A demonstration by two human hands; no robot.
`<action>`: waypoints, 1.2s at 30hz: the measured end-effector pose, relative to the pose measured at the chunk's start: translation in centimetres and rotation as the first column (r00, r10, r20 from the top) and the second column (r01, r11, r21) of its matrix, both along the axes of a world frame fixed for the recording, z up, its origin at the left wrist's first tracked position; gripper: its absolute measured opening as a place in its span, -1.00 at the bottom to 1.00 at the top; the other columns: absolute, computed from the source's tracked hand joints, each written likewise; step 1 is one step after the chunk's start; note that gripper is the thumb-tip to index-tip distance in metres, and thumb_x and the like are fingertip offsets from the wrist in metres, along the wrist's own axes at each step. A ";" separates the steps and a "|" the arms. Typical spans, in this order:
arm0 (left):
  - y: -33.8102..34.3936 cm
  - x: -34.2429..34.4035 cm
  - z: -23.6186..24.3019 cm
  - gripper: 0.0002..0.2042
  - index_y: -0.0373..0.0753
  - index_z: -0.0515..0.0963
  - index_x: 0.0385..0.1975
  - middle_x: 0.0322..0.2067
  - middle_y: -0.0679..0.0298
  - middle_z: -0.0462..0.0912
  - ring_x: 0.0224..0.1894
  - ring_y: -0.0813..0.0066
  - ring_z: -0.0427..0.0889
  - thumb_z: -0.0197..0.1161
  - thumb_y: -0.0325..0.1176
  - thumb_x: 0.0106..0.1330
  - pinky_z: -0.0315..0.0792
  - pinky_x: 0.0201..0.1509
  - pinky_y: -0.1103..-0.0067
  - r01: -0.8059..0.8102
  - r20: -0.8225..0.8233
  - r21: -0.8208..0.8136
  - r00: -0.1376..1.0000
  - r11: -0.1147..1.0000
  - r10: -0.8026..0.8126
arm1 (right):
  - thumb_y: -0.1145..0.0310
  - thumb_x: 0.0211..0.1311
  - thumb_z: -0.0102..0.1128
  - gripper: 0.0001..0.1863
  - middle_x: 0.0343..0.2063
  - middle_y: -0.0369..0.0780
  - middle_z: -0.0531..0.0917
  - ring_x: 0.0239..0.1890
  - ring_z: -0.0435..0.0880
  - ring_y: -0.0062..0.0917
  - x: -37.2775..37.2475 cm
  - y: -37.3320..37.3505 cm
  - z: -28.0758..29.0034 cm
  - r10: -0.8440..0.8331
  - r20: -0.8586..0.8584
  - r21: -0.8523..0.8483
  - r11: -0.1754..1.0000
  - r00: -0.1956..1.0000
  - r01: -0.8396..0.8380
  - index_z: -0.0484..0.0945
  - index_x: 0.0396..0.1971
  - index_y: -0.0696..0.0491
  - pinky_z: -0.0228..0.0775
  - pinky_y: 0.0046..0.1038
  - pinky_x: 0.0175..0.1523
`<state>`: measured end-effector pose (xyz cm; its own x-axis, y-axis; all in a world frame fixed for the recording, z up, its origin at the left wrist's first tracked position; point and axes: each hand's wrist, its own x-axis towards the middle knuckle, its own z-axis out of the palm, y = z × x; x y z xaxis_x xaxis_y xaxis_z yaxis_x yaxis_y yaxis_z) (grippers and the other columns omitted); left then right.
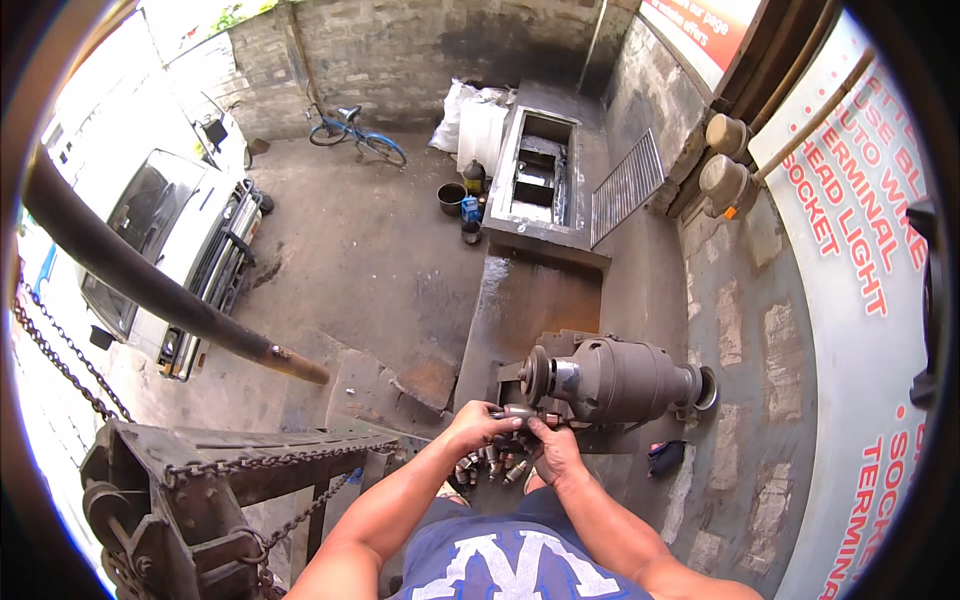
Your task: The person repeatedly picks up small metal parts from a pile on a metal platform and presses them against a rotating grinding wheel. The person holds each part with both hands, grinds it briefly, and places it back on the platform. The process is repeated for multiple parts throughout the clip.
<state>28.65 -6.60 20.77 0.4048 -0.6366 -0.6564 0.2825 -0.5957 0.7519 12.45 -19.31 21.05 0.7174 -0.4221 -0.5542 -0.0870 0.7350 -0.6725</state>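
In front of my body, both hands meet at a small greyish metal piece (517, 411), roughly cylindrical; its exact kind is too small to tell. My left hand (474, 426) is closed, pinching the piece from the left side. My right hand (557, 453) is closed as well, its thumb pressed at the right end of the same piece. Just beyond my hands is a bench grinder (625, 380) with a grey motor body, its round wheel (536, 374) close to my fingertips. Several small metal parts (492, 462), resembling spark plugs, lie in a heap below my hands.
A rusty frame with chains (270, 462) stands at the left, beneath a thick dark pole (190, 300). Farther off are a white vehicle (165, 240), a blue bicycle (355, 132), a concrete basin (505, 200) and a metal grate (628, 190). A lettered signboard (850, 250) lines the right.
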 end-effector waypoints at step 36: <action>1.3 -3.5 4.6 -0.40 -0.36 0.61 0.20 -0.28 0.06 0.82 -0.28 0.34 0.82 0.57 -0.10 0.26 0.66 -0.17 0.38 0.129 0.318 -0.051 0.942 0.990 -0.106 | 0.41 0.42 0.46 -0.72 -0.07 -0.26 0.74 -0.05 0.72 -0.56 -1.0 -1.2 1.7 0.182 -0.021 -0.154 0.971 0.983 -0.183 0.64 0.04 0.14 0.61 -0.42 0.10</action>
